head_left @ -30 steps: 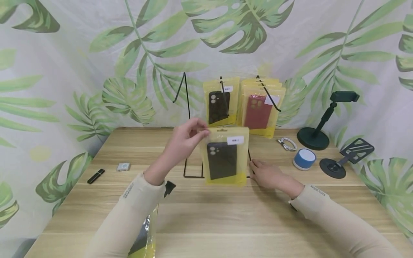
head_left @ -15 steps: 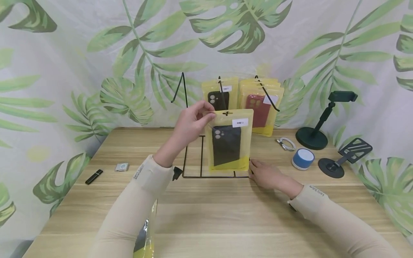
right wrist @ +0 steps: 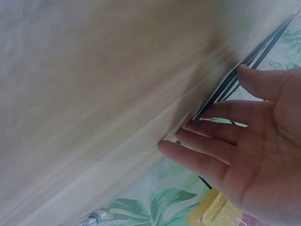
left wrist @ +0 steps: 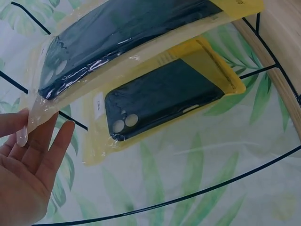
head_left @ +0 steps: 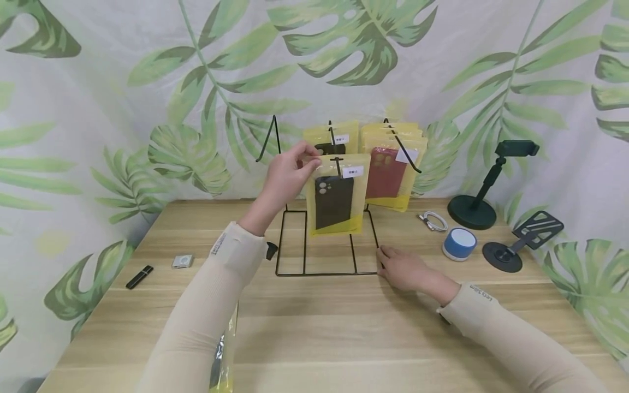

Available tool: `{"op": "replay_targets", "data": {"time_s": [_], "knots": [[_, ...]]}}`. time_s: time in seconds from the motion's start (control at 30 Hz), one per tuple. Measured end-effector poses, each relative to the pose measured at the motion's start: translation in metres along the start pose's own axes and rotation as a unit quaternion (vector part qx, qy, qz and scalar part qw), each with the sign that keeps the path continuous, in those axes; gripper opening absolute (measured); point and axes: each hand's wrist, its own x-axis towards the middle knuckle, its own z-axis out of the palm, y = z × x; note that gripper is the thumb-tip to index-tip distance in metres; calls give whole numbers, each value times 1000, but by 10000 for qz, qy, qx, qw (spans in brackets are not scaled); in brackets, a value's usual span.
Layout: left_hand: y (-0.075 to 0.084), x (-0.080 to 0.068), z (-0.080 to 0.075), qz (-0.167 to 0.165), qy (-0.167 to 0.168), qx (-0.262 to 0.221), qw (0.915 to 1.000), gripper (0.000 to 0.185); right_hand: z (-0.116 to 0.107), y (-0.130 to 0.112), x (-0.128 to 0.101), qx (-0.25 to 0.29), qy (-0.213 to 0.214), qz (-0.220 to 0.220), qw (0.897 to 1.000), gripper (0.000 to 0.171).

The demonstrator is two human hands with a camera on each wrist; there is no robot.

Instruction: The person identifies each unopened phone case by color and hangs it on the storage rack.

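Note:
My left hand [head_left: 290, 172] pinches the top left corner of a yellow-edged pouch holding a black phone case [head_left: 334, 202]. The middle hook of a black wire display rack [head_left: 295, 274] meets the pouch's hang hole. In the left wrist view, thumb and fingers grip the edge of the tilted phone case pouch [left wrist: 127, 33]. Behind it hangs another dark phone case pouch [left wrist: 164, 99]. My right hand [head_left: 405, 268] touches the rack base at its right front corner. The right wrist view shows that hand [right wrist: 240, 136] with fingers extended against the dark wire.
Several pouches, the front one with a red phone case [head_left: 388, 169], hang on the right hook. Another pouch [head_left: 223, 349] lies partly under my left forearm. A cable [head_left: 433, 221], blue-and-white cylinder [head_left: 460, 244] and two phone stands [head_left: 472, 210] [head_left: 503, 256] stand right; small gadgets [head_left: 140, 277] lie left.
My left hand has raised the black phone case pouch and moved it back toward the rack, its hole now at the middle hook. The right hand stays at the base corner.

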Motion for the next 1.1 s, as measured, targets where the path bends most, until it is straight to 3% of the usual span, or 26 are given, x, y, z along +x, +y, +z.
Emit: {"op": "replay_targets", "data": {"time_s": [0.27,0.57,0.9,1.1], "knots": [[-4,19,1,12,49,841,9964,23,0,0,0,-36,18,-25,10000,54],[-11,40,6,-160,292,1370,9900,23,0,-2,0,-10,0,13,10000,53],[-19,57,11,-355,493,1476,9872,24,-1,-2,2,77,-16,53,10000,53],[-22,60,14,-293,460,1501,9872,24,-2,-2,0,45,-19,14,10000,53]]}}
